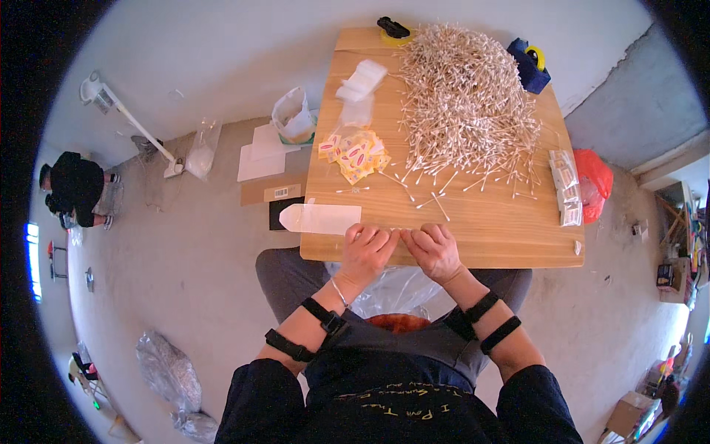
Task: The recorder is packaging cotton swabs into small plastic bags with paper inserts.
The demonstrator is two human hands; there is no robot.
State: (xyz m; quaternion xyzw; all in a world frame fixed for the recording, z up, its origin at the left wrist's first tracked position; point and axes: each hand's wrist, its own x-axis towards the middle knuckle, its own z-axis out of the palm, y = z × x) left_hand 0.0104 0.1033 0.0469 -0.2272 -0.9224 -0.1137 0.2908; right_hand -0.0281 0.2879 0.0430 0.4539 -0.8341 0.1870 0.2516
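Note:
My left hand (365, 255) and my right hand (435, 254) meet at the table's near edge, fingers curled and pinched together. Whatever lies between the fingertips is too small to make out. Beside my left hand lies a flat white sleeve (322, 219) with a tapered end, overhanging the table's left edge. Beyond my hands a few loose cotton swabs (442, 207) lie scattered in front of a large heap of cotton swabs (470, 103). A pile of small yellow-and-white printed cards (359, 157) sits at the left, with clear plastic bags (362, 80) behind it.
The wooden table (518, 248) carries a row of small white packs (566, 189) on its right, near a red plastic bag (593, 185). Tape rolls (535, 58) sit at the back. Clear plastic (396, 292) covers my lap. Another person (78, 185) is far left.

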